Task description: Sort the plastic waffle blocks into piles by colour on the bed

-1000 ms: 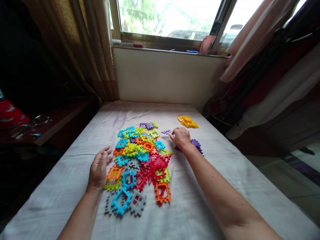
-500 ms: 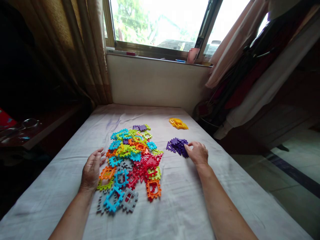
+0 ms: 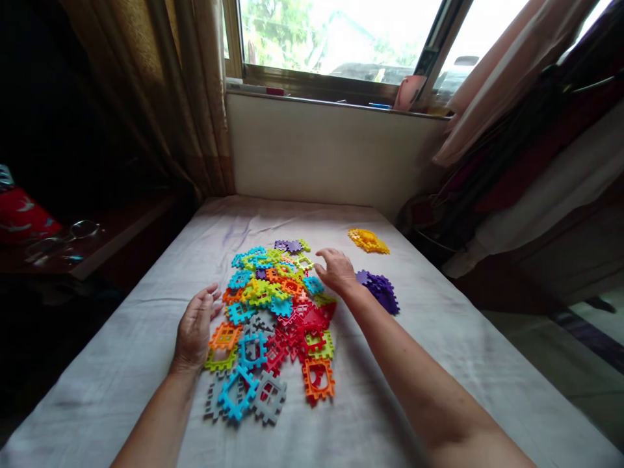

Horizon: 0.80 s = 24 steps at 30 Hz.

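Observation:
A mixed heap of interlocking plastic tiles (image 3: 280, 305) in blue, green, orange, red and grey lies on the sheet-covered surface. My left hand (image 3: 195, 328) rests at the heap's left edge, fingers apart, holding nothing. Over the heap's upper right edge reaches my right hand (image 3: 335, 268), its thumb and fingers spread with nothing between them. Purple tiles (image 3: 290, 246) lie at the heap's far end, a little left of that hand. A separate pile of purple tiles (image 3: 383, 291) is partly hidden behind my right forearm. Farther back sits a small pile of yellow tiles (image 3: 369, 241).
A white sheet (image 3: 160, 279) covers the surface, which meets a low wall under the window. Eyeglasses (image 3: 84, 229) and a red patterned item (image 3: 26, 211) are on a dark side table at left. Clothes (image 3: 550, 195) hang at right; a pink cup (image 3: 408, 92) stands on the sill.
My right hand has left the purple pile and moved left to the mixed heap, its fingers opening. The left hand stays beside the heap. The view has turned slightly left.

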Available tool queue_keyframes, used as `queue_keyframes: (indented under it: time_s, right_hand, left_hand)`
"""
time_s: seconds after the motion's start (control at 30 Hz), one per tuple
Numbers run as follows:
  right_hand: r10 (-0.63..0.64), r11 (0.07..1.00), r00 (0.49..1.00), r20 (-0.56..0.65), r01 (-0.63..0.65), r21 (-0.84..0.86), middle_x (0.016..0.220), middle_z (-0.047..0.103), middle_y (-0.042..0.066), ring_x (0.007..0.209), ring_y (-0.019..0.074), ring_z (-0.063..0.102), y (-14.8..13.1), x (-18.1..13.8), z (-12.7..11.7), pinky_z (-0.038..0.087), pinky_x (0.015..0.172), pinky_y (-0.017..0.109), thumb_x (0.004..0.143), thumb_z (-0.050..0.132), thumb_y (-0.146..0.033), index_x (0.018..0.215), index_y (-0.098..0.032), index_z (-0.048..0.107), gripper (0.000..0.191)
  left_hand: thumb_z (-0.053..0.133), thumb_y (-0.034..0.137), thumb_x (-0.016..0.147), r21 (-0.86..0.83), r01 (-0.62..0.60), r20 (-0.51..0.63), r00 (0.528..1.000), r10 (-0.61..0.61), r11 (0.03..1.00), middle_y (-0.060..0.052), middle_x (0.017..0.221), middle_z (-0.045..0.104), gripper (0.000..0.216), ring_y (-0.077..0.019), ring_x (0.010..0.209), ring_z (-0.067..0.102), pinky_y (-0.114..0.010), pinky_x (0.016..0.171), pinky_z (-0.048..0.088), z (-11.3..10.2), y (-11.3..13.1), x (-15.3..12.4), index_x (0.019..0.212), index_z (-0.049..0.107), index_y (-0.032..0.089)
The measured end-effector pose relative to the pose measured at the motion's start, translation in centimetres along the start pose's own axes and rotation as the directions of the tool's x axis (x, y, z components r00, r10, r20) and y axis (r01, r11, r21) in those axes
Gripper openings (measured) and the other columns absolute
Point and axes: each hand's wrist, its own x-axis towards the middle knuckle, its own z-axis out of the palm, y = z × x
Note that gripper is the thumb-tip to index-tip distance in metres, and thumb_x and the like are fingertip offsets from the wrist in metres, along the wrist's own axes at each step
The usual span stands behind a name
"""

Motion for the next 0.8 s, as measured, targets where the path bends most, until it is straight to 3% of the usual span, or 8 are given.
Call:
queue_keyframes:
  time_s: [0.1,0.23,0.4,0.6,0.7,0.8]
  right_hand:
    - [-0.073,0.997,0.993,0.093,0.075,-0.019,0.149,0.053,0.009,0.132,0.0255,0.051,-2.2,3.6,1.7,0.041,0.108,0.036,0.089,0.058,-0.028,0.138,-0.025,0.059,0.049]
    - [-0.085,0.994,0.981,0.177,0.097,-0.056,0.157,0.044,0.008,0.139,0.0265,0.045,-3.0,7.6,3.4,0.04,0.11,0.038,0.086,0.062,-0.032,0.144,-0.028,0.054,0.059]
    - [-0.158,0.981,0.962,0.222,0.179,-0.08,0.143,0.06,0.005,0.132,0.0264,0.052,-2.7,10.1,4.5,0.042,0.105,0.036,0.084,0.065,-0.033,0.136,-0.032,0.061,0.053]
    - [-0.158,0.983,0.978,0.135,0.169,-0.069,0.129,0.067,0.01,0.12,0.026,0.057,-1.8,9.2,4.0,0.041,0.1,0.033,0.088,0.064,-0.04,0.13,-0.026,0.066,0.044]
    - [-0.102,0.993,0.992,0.078,0.106,-0.05,0.123,0.07,0.009,0.113,0.024,0.06,0.3,7.6,3.3,0.043,0.095,0.03,0.09,0.062,-0.041,0.125,-0.025,0.068,0.039]
    - [0.006,0.997,0.995,0.098,0.001,-0.074,0.12,0.071,0.01,0.11,0.0245,0.062,3.5,6.0,2.0,0.045,0.092,0.031,0.091,0.06,-0.042,0.122,-0.024,0.071,0.037]
  left_hand:
    - [0.065,0.068,0.075,-0.005,0.011,0.006,1.0,-0.011,1.0,-0.011,0.126,0.066,0.059,-0.0302,0.123,0.059,-0.044,0.097,0.053,-0.1,0.0,-0.1,0.11,0.068,0.02]
    - [0.064,0.069,0.076,0.009,0.018,0.005,1.0,-0.018,1.0,-0.012,0.123,0.067,0.062,-0.0304,0.123,0.059,-0.043,0.097,0.053,-0.2,-0.1,-0.2,0.113,0.068,0.02]
    - [0.063,0.069,0.077,0.025,0.035,0.011,0.999,-0.035,0.999,-0.012,0.12,0.069,0.062,-0.0298,0.119,0.062,-0.042,0.095,0.054,-0.2,0.0,-0.4,0.114,0.068,0.019]
    - [0.062,0.067,0.079,0.027,0.022,0.015,1.0,-0.022,0.999,-0.012,0.125,0.067,0.061,-0.0293,0.122,0.06,-0.041,0.095,0.054,-0.1,0.0,-0.4,0.115,0.066,0.018]
    - [0.062,0.068,0.078,0.027,0.018,0.021,1.0,-0.019,0.999,-0.012,0.124,0.067,0.062,-0.0297,0.122,0.059,-0.042,0.096,0.054,-0.1,0.0,-0.3,0.115,0.066,0.018]
    - [0.063,0.07,0.076,0.025,0.016,0.018,1.0,-0.017,1.0,-0.012,0.123,0.067,0.063,-0.0302,0.122,0.059,-0.043,0.096,0.053,-0.1,0.0,-0.3,0.113,0.067,0.019]
